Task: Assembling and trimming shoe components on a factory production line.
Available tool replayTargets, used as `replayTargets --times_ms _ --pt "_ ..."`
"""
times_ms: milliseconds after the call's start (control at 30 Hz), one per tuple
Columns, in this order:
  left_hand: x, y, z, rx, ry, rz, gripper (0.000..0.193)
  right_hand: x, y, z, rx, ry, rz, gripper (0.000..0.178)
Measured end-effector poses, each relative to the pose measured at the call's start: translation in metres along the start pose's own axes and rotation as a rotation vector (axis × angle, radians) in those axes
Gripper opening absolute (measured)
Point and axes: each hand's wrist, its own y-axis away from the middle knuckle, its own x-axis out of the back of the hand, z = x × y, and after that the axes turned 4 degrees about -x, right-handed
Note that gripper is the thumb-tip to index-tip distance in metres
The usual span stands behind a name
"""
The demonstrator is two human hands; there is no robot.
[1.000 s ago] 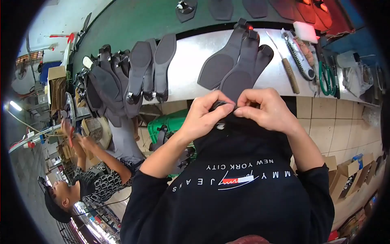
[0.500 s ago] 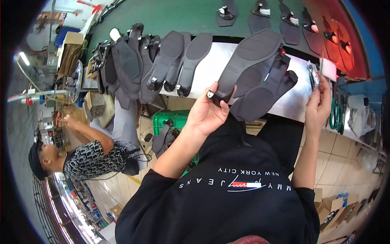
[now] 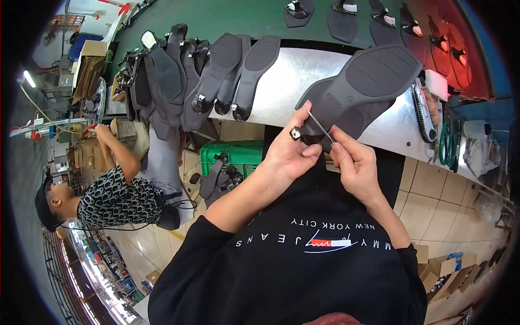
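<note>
The left hand grips a dark shoe near its heel, sole facing up, over the metal bench. Close by, the right hand pinches a thin metal tool, its tip near the left fingertips. Green-handled scissors lie to the right.

Here's the left hand, palm turned up, thumb reaching forward, the other fingers curled in on their hold! Just beside it, the right hand, thumb and forefinger in a neat pinch, knuckles bent! Left forearm bare, slanting in from one side; right forearm bare too, angling in from the other, elbows spread apart!
</note>
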Motion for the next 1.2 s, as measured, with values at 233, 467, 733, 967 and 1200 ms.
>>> replayTargets --times_ms 233,467,733,967,1200 --pt "-0.002 0.008 0.006 -0.107 -0.253 -0.128 0.025 0.016 -0.002 -0.018 -0.461 -0.539 -0.17 0.029" --pt "0.007 -0.004 0.008 -0.543 -0.439 -0.18 0.044 0.004 0.006 -0.021 -0.442 -0.422 -0.184 0.053" --pt "0.013 -0.017 -0.004 -1.003 -0.647 -0.114 0.061 -0.008 0.001 -0.017 -0.515 -0.572 -0.184 0.05" --pt "0.007 -0.007 0.003 -1.006 -0.667 -0.055 0.083 -0.005 0.005 -0.018 -0.121 0.048 -0.106 0.018" --pt "0.005 -0.005 0.005 -0.939 -0.652 -0.146 0.089 -0.015 0.002 -0.01 0.396 0.437 -0.027 0.013"
